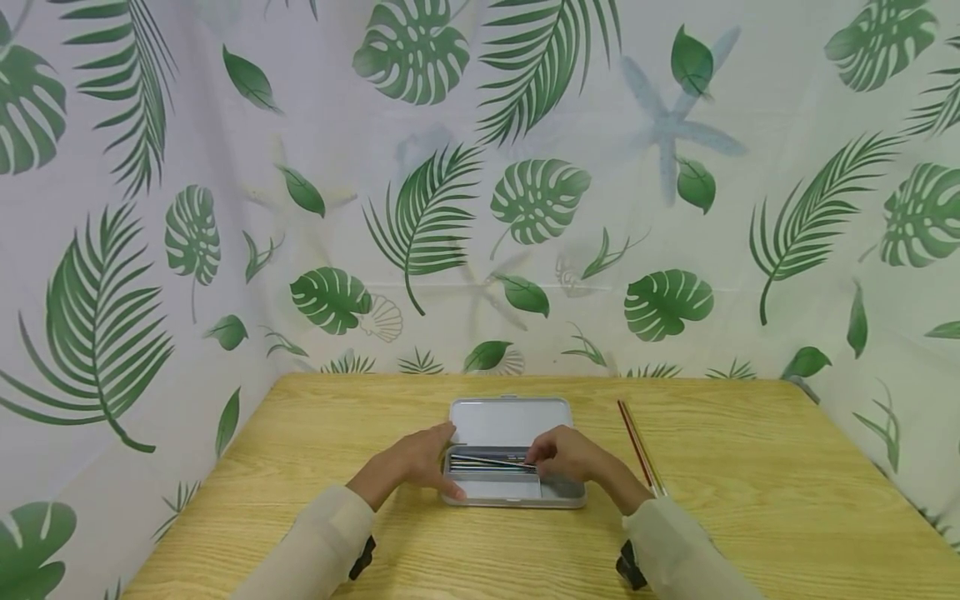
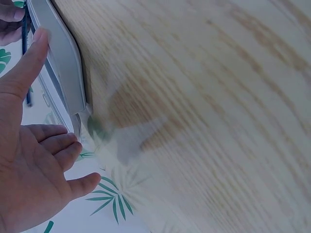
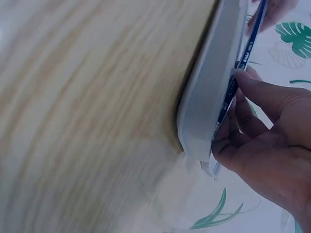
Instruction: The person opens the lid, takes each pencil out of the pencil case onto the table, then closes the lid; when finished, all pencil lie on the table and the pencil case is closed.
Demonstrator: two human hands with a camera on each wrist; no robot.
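Note:
A shallow grey pencil case [image 1: 510, 502] lies on the table with its lid [image 1: 512, 421] folded back. Several thin sticks [image 1: 480, 463] lie in its rear compartment. My left hand [image 1: 412, 458] spans the left end of the case, thumb at the front corner, fingers near the back corner. In the left wrist view those fingers [image 2: 60, 145] are spread and loosely extended. My right hand [image 1: 573, 457] is over the right part of the case. Between thumb and fingers it pinches a dark blue pencil-like stick [image 3: 248, 51] with white lettering; whether it is a pencil or a brush, I cannot tell.
To the right of the case, a red stick [image 1: 634, 440] and a yellowish one [image 1: 645, 443] lie side by side on the wooden table [image 1: 765, 483]. A leaf-patterned cloth [image 1: 480, 208] hangs behind the table and along its sides.

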